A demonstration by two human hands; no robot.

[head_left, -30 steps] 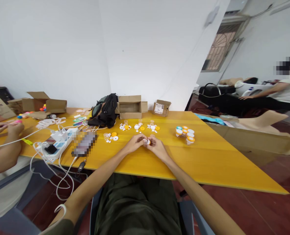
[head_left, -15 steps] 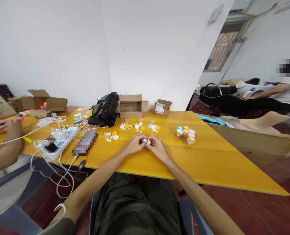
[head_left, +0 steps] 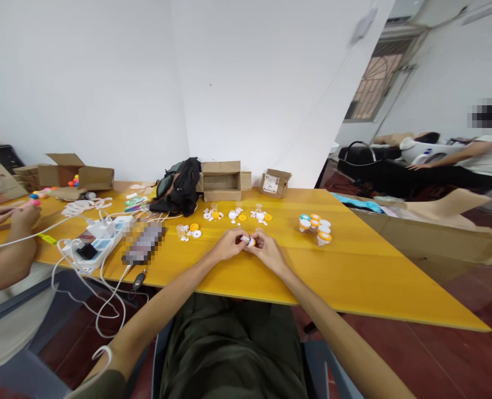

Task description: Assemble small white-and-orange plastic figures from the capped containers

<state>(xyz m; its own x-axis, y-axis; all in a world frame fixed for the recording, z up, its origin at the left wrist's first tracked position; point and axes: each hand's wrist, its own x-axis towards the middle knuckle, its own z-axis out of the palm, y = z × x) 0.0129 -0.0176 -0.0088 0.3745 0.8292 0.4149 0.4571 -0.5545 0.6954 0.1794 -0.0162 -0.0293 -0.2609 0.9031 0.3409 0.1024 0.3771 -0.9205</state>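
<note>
Close together above the table's near middle, my left hand (head_left: 229, 245) and my right hand (head_left: 267, 250) are both closed. Between their fingertips is a small white-and-orange round piece (head_left: 252, 242), gripped by the right fingers. The left fingers pinch a small white piece with dark dots (head_left: 244, 239) against it. Whether the two pieces are joined I cannot tell, as fingers cover part of them. Beyond my hands lie groups of loose parts: white discs (head_left: 232, 215), orange rings (head_left: 242, 218) and clear cups (head_left: 258, 207). To the right stands a cluster of small capped containers (head_left: 324, 237), with white, orange and teal tops.
An open cardboard box (head_left: 221, 195), a smaller box (head_left: 275, 184) and a black backpack (head_left: 183, 185) line the back. On the left are a power strip (head_left: 104, 244) with cables and a phone (head_left: 146, 244). Another person's hands (head_left: 23, 216) work at far left.
My hands stay nearly in place, with slight finger movement; more of the dotted white piece shows between them. At far left, the other person's hands have shifted slightly.
</note>
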